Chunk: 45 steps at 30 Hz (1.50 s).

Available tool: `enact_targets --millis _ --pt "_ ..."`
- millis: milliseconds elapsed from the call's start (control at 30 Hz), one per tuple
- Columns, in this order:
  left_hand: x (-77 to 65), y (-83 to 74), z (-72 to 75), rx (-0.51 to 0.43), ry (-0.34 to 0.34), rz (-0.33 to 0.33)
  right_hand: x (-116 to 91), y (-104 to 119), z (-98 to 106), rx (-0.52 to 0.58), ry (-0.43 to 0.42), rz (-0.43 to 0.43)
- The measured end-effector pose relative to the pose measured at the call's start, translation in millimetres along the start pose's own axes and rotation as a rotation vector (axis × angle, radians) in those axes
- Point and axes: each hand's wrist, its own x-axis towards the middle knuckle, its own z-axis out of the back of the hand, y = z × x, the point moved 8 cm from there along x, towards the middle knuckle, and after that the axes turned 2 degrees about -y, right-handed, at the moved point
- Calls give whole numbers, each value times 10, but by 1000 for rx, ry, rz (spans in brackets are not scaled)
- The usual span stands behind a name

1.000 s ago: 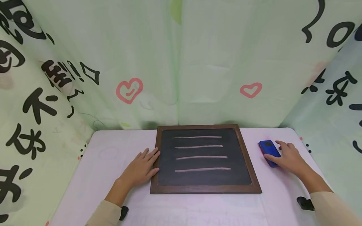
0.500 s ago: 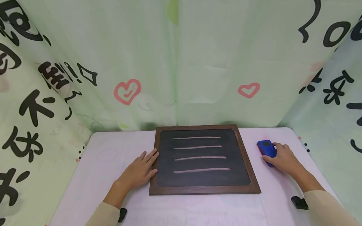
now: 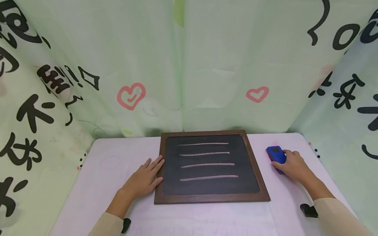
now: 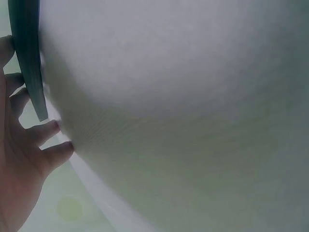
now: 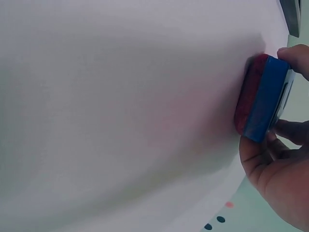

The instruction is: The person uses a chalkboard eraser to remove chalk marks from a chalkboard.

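A chalkboard [image 3: 206, 188] in a brown wooden frame lies on the table, with several pink chalk lines drawn across it. My left hand [image 3: 142, 178] rests at the board's left edge, fingers extended with the tips on the frame. In the left wrist view those fingers touch the side of the dark frame [image 4: 26, 58]. To the right of the board, my right hand [image 3: 292, 166] grips a blue chalkboard eraser [image 3: 276, 154] between thumb and fingers. The right wrist view shows the eraser's red felt underside [image 5: 250, 96] facing the white table.
White cloth covers the table [image 3: 189, 219]. Green-white curtains [image 3: 218, 65] with black characters and pink hearts enclose the back and both sides. Black wrist devices [image 3: 308, 210] sit by the sleeves. A strip of table lies between the board and the eraser.
My right hand has drawn its fingers in against the eraser's right side and now grips it. The left hand stays on the board's frame. The whole head view has shifted slightly.
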Motion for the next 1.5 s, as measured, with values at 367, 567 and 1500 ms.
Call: enact_targets --millis 367,567,1500 --pt "-37 -19 30 -23 -2 2 23 115 177 4 -18 45" --pt "-37 -28 31 -22 -7 -3 84 215 253 2 -29 85" --pt "-11 -19 50 -19 -14 -5 402 874 357 -62 14 342"
